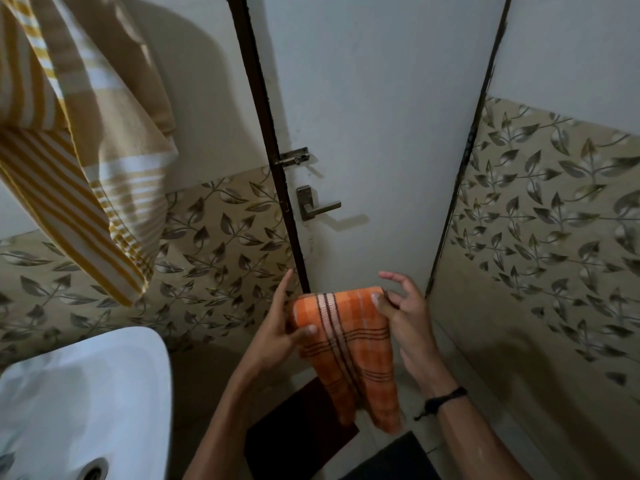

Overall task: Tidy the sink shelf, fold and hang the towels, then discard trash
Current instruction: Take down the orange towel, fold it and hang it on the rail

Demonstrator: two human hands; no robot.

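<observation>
An orange checked towel (349, 348) with dark and pale stripes hangs folded between my hands, in front of the door. My left hand (277, 327) pinches its upper left corner with thumb and fingers. My right hand (401, 313) grips the upper right corner with the thumb on the cloth and the other fingers spread. The towel's lower ends dangle down toward the floor. A beige and yellow striped towel (93, 161) hangs at the upper left, above the sink.
A white sink (104, 386) fills the lower left, its drain at the bottom edge. The white door (374, 133) with a latch and lever handle (317, 204) stands straight ahead. Leaf-patterned tiled walls close in left and right. A dark mat (294, 434) lies on the floor.
</observation>
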